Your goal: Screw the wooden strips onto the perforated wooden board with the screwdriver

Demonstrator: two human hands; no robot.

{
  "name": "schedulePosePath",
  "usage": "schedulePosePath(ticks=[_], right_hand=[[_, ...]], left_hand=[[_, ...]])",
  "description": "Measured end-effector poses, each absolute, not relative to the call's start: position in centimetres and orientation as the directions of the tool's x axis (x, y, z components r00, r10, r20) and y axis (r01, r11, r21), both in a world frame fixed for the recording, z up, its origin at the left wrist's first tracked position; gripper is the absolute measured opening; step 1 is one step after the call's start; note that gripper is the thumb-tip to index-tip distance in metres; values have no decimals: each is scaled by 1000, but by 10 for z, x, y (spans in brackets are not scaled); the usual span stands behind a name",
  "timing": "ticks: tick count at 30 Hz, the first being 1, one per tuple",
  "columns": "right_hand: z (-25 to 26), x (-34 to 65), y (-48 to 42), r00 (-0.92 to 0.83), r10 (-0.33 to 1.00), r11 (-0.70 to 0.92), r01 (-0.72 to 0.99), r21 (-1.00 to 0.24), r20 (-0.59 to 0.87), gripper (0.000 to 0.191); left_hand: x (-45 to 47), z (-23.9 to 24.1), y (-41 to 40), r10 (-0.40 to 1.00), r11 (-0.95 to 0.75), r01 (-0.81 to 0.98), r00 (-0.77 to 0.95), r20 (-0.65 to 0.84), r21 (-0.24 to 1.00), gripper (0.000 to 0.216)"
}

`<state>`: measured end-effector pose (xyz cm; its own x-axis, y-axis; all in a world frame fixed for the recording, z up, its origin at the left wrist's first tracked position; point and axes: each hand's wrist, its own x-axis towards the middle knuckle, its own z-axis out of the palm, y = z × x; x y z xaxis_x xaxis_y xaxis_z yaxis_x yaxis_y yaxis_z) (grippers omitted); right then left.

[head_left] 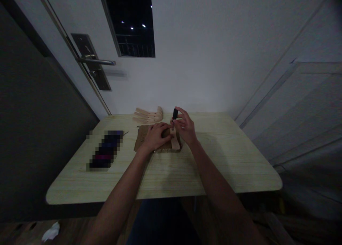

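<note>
My right hand (185, 127) grips a small tool with a black handle (175, 113), held upright, its tip down on a pale wooden strip (175, 142). The strip lies on a brown cardboard sheet (140, 139) in the middle of a light wooden table (229, 159). My left hand (156, 136) rests on the cardboard with its fingers curled, pressing down on the strip's far end just left of the tool.
A bundle of pale wooden pieces (148, 115) lies at the table's far edge. A dark blurred object (107, 150) sits at the left. A white wall is close behind, a door with a metal handle (96, 62) at the left. Crumpled white paper (50, 232) lies on the floor.
</note>
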<state>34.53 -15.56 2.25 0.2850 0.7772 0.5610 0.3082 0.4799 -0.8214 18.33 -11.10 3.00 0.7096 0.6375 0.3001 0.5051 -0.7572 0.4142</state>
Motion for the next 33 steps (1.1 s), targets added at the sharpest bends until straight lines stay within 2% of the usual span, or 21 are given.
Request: schedulePosePath(ticks=[7, 15, 22, 33], right_hand=[[21, 342, -152, 339, 740, 486, 328, -810, 581, 53], [24, 347, -159, 262, 769, 512, 294, -807, 583, 46], [19, 342, -150, 377, 701, 491, 362, -793, 606, 48], [23, 346, -158, 263, 771, 506, 298, -809, 579, 49]], left_hand=[[184, 27, -109, 641, -757, 518, 706, 300, 398, 42], [184, 30, -112, 647, -748, 512, 704, 293, 422, 40], [184, 29, -111, 649, -746, 513, 702, 294, 424, 41], [184, 29, -112, 645, -752, 510, 701, 304, 418, 41]])
